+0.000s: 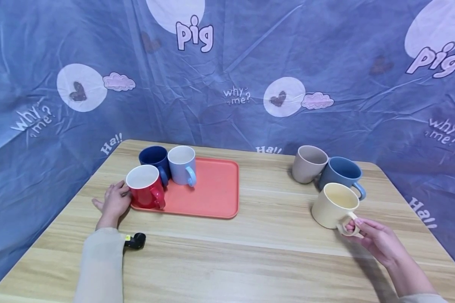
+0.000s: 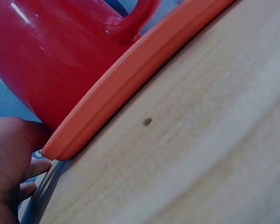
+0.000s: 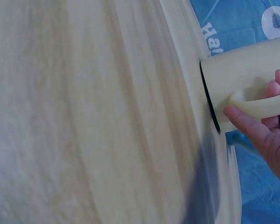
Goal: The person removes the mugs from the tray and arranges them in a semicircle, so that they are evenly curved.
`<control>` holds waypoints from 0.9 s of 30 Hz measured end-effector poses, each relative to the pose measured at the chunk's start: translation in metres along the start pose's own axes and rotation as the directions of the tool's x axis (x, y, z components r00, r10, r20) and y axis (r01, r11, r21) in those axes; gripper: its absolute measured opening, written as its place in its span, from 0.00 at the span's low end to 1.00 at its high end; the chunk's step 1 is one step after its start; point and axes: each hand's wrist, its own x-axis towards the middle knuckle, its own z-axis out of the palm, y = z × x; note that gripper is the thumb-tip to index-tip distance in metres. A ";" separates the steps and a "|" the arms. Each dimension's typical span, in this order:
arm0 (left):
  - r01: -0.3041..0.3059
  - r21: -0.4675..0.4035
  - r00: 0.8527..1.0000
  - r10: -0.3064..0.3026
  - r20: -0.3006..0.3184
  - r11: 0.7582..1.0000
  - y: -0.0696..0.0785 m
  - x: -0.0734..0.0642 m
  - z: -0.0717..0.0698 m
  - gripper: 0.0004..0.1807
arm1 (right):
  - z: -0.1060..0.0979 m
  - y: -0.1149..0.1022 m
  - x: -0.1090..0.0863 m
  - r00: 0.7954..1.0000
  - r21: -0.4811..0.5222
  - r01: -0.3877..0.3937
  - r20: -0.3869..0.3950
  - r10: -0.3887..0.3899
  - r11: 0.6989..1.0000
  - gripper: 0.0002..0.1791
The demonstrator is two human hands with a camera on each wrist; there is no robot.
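A cream mug is at the right, its handle held by the thumb and fingers of my right hand. Whether its base touches the table, I cannot tell. A grey mug and a teal-blue mug stand close behind it. On the left, my left hand rests at the near-left corner of an orange-red tray, touching its rim beside a red mug. A navy mug and a light blue mug stand on the tray with it.
The wooden table carries everything. Blue printed cloth hangs behind and along both sides. A small black device sticks out beside the left sleeve. The tray's right half is bare.
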 end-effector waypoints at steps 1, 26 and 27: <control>0.000 0.000 1.000 0.000 0.000 1.000 0.000 0.000 0.000 0.20 | -0.002 0.000 -0.001 1.000 0.007 -0.001 0.002 0.001 1.000 0.22; 0.006 -0.001 1.000 -0.006 0.005 1.000 0.000 0.000 0.000 0.20 | -0.028 -0.009 -0.012 0.999 0.129 -0.035 0.011 0.034 0.991 0.24; 0.007 0.000 1.000 -0.007 0.005 1.000 0.000 0.000 0.000 0.20 | -0.029 -0.009 -0.012 0.999 0.128 -0.036 0.011 0.034 0.991 0.24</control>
